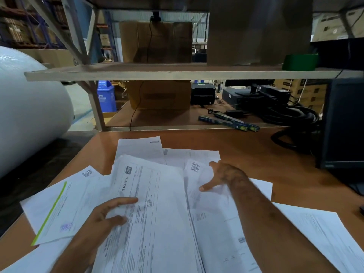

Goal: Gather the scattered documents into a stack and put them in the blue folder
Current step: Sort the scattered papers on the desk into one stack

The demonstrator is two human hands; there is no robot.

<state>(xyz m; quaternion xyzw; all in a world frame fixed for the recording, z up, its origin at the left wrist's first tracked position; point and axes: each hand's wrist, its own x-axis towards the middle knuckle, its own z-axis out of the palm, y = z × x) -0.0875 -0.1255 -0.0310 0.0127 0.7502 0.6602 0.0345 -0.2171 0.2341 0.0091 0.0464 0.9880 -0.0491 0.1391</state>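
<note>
Figure: gathering phase, head view. My left hand lies at about 7 o'clock, thumb on top of the "moms" sheet and fingers seemingly under its left edge, pinching the partly built stack so it stays together while more sheets arrive. My right hand, at 3 o'clock from the stack's centre, rests flat with fingers spread and straight on the QR-coded sheet, placed, I judge, to slide that sheet toward the stack. Outward, loose documents fan across the tabletop: a green-edged sheet at 9 o'clock, a pair of sheets at 12 o'clock, another sheet at 4 o'clock. They overlap at odd angles, so the stack is not yet squared. I see no blue folder here. Beyond, at 12 o'clock, a shelf carries a cardboard box.
</note>
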